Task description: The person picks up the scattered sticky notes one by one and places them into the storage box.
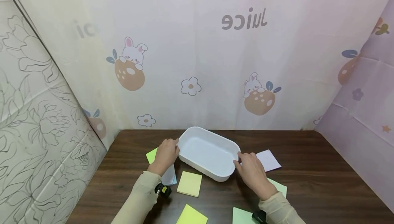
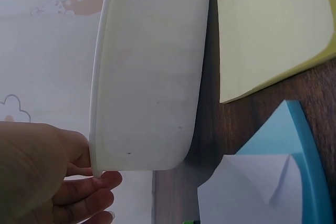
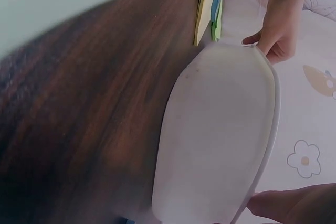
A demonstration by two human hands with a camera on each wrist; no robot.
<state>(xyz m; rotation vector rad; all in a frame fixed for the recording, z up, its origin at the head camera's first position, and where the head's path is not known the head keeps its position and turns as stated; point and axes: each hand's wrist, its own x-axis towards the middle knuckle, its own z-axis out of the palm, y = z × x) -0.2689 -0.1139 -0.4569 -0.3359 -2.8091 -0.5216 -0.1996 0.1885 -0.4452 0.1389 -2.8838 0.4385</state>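
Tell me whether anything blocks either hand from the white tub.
Nothing visible does: the left hand and right hand already hold opposite ends of the white tub. The pale yellow notes lie on its near side, between neither hand and it.

Passable tabletop [image 1: 323, 179] at right, white tub [image 1: 209, 154] blocking the centre, curtain [image 1: 197, 49] behind

Tub [image 1: 209, 154], white; tabletop [image 1: 314, 172], dark brown, wood-grained; notepad [image 1: 189, 183], pale yellow; rear curtain [image 1: 197, 46], whitish, printed with tan fruit, white rabbits and outlined flowers; left-hand curtain [image 1: 37, 121], white with grey floral line-work.
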